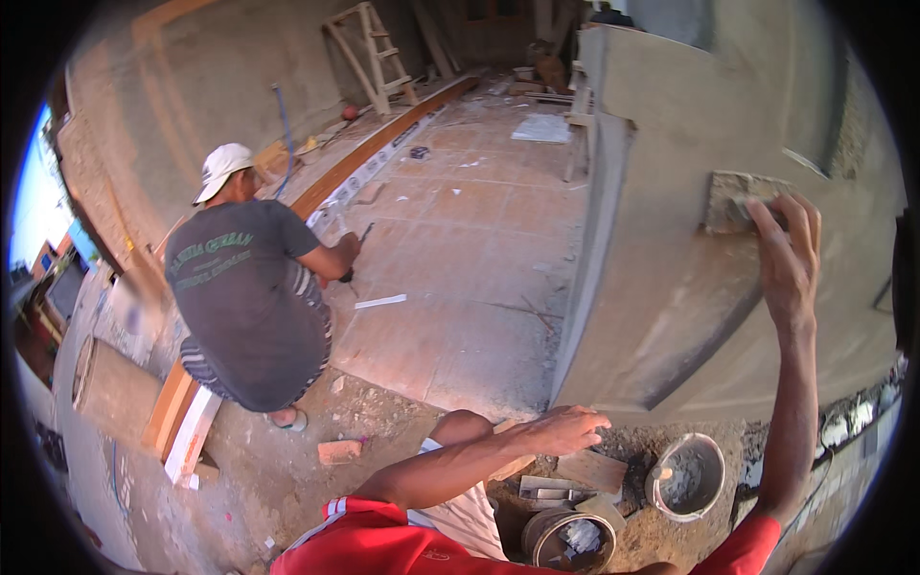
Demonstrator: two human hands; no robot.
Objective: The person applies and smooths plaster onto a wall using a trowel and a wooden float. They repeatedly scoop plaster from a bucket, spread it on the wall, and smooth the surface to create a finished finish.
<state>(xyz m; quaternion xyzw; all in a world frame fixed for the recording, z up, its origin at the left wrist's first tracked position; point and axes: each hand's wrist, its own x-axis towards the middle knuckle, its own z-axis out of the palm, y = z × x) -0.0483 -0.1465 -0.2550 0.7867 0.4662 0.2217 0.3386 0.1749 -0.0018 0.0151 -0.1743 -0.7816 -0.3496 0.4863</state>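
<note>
My right hand (791, 251) is raised at the right, closed on the grip of a mortar-smeared rectangular plastering float (725, 192). The float lies flat against the grey rendered wall (671, 316); the hand hides part of its grip. Below it, a darker band slants down across the smooth, damp-looking surface. My left hand (565, 428) hangs loosely bent near the wall's foot, with nothing visible in it. Under that hand a steel trowel (553, 493) lies beside some boards. A pale bucket of grey mortar (686, 477) stands to the right of the trowel.
A second bucket (567, 540) with pale scraps stands close to me. At left a co-worker (251, 287) in a dark shirt crouches beside a long wooden beam (383, 144). A brick (339, 451) lies on the rubble. Farther back are a dusty tiled floor (450, 259) and a wooden stepladder (376, 57).
</note>
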